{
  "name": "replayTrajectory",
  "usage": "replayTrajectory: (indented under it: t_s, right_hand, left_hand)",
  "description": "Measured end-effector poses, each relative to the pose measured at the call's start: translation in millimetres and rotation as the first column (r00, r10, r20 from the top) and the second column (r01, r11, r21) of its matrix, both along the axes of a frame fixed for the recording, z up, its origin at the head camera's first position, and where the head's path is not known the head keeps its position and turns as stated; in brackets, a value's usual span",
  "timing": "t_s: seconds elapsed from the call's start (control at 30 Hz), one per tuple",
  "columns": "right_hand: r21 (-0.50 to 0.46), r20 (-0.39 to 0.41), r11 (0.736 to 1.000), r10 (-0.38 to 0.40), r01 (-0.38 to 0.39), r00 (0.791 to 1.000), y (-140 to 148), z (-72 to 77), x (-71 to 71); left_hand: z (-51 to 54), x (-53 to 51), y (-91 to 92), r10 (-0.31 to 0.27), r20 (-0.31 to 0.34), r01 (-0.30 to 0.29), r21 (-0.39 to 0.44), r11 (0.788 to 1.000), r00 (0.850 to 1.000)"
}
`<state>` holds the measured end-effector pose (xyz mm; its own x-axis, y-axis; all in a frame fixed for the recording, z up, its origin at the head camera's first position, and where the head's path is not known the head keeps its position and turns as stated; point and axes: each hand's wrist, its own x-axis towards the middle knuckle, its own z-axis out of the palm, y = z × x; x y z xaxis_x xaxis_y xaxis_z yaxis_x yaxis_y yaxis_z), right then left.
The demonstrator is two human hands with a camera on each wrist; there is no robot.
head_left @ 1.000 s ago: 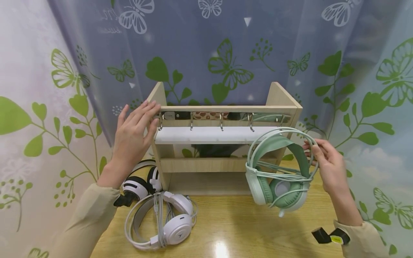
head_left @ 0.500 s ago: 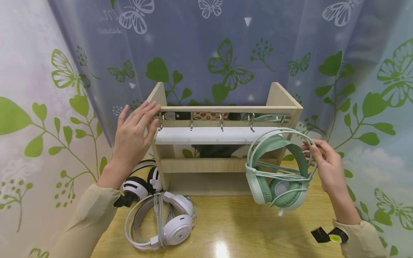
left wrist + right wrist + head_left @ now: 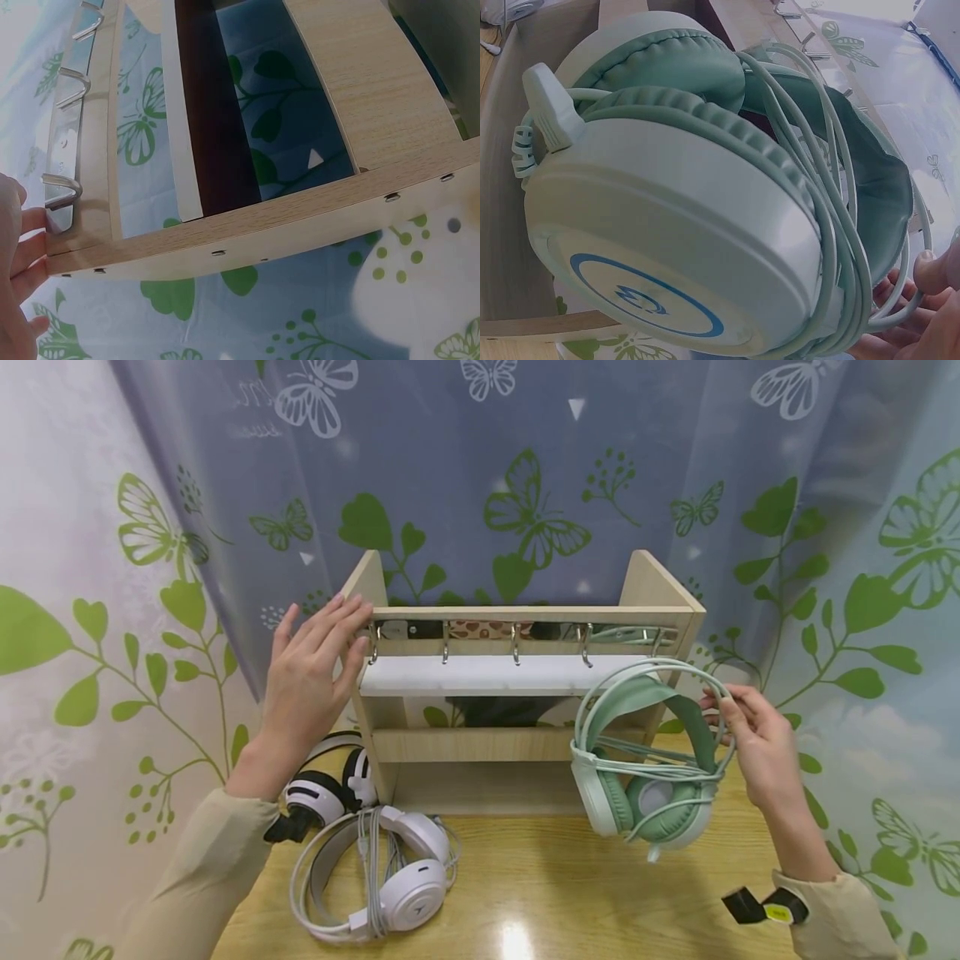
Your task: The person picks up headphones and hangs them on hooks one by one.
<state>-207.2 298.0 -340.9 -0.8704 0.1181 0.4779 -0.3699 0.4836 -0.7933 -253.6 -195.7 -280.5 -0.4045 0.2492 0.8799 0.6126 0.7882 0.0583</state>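
Note:
Green headphones (image 3: 652, 777), their cable wound around them, hang at the right front of the wooden rack (image 3: 510, 743), by the rightmost hook. My right hand (image 3: 768, 747) pinches the outer band at its right side; in the right wrist view the thumb and fingers of that hand (image 3: 922, 307) close on the thin band, beside the ear cup (image 3: 682, 217). Whether the hook bears any weight cannot be told. With fingers extended, my left hand (image 3: 307, 681) rests on the rack's upper left corner, next to the leftmost hook (image 3: 61, 191).
White headphones (image 3: 412, 893) with wound cable lie on the wooden table (image 3: 570, 893) at front left. Black-and-white headphones (image 3: 315, 795) are behind them, against the rack's left side. A metal hook strip (image 3: 487, 630) runs under the rack's top edge; patterned curtains surround the table.
My right hand has shifted very slightly left along the green headphones' band, and the headphones have barely moved. My left hand has stayed on the rack corner.

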Motion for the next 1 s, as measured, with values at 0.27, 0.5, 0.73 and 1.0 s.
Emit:
replayTrajectory:
  t_s: [0.27, 0.5, 0.73, 1.0]
  right_hand:
    - [-0.074, -0.009, 0.996, 0.047, -0.048, 0.999, -0.4, 0.4, -4.8]
    - [-0.161, -0.011, 0.981, 0.112, -0.113, 0.994, 2.4, -1.8, -6.9]
    - [-0.189, -0.024, 0.971, 0.142, -0.144, 0.990, 2.8, -2.9, -7.6]
    - [-0.214, -0.038, 0.961, 0.173, -0.178, 0.984, 3.0, -3.7, -5.8]
  left_hand:
    - [0.3, 0.6, 0.1, 0.001, -0.004, -0.001, 0.003, 1.000, 1.000]
    - [-0.3, 0.5, 0.0, 0.001, -0.007, -0.001, 0.000, 1.000, 1.000]
    - [0.0, -0.2, 0.4, -0.001, -0.014, 0.002, 0.006, 1.000, 1.000]
    - [-0.5, 0.1, 1.2, 0.002, -0.008, -0.002, 0.012, 1.000, 1.000]
